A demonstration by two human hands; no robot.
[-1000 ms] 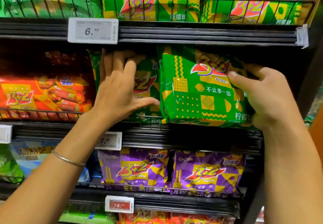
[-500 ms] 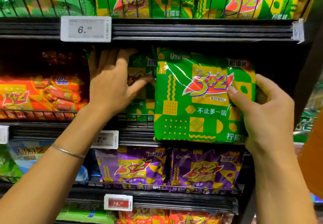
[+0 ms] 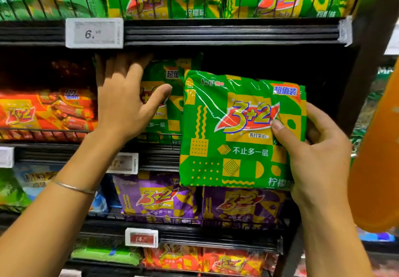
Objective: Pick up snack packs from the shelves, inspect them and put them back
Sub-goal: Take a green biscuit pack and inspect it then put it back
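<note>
1. Crowding the upper part of the frame, more green packs [image 3: 194, 2] sit behind a wire rail, with a white price tag [image 3: 94, 33] reading 6 clipped to the black shelf edge [image 3: 226, 32] below them.
2. At mid left, orange packs [image 3: 45, 110] fill the middle shelf; at lower centre, purple packs [image 3: 157, 199] stand side by side behind another rail, above a red price tag [image 3: 141, 237].
3. A blurred orange shape [image 3: 375, 158] blocks the right edge of the frame.
4. The green snack pack [image 3: 235, 132] is at centre right, out in front of the middle shelf, upright with its printed face to the camera; its lower edge overlaps the tops of the purple packs.
5. The right hand [image 3: 317, 153] grips the pack's right side, thumb pressed on the front near the logo and fingers curled behind the edge.
6. The left hand [image 3: 125, 101] reaches up into the middle shelf at centre left, fingers straight and spread, palm laid against a second green pack [image 3: 170, 95] that stands on the shelf; the thumb angles out across its front. It grasps nothing.
7. A thin bracelet [image 3: 73, 188] circles the left forearm at lower left.
</note>
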